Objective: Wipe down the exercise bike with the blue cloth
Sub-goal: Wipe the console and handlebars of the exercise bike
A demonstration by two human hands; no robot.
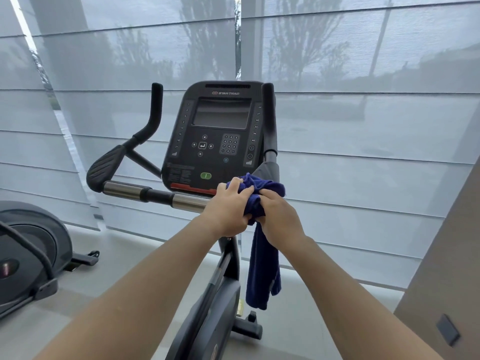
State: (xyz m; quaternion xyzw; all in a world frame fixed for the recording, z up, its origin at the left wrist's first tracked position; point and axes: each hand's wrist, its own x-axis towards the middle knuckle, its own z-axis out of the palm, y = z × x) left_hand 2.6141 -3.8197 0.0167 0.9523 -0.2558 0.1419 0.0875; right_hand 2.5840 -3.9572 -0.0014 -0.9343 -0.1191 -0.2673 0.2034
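Exercise bike (220,302), seen from the rider's side, with sheer window blinds (363,126) behind it and a second machine (28,255) at far left. Console (218,131) stands upright at centre, facing the viewer. Crossbar (155,194) runs below the console with its long axis left to right, ending at the padded elbow rest (104,167) on the left. Right upright grip (268,120) rises just behind the work point.

Blue cloth (262,268) is bunched at the right end of the crossbar, just under the console's lower right corner; its loose tail hangs straight down beside the frame. Left hand (228,206) and right hand (279,216) lie side by side, both with fingers curled round the bunched part, thumbs pinching fabric between them.

From the hands, most of the bare crossbar lies to the left, and the console face lies directly above and ahead. The left hand is nearer the crossbar, the right hand nearer the upright grip. A stroke along the bar would probably run leftward along its axis.
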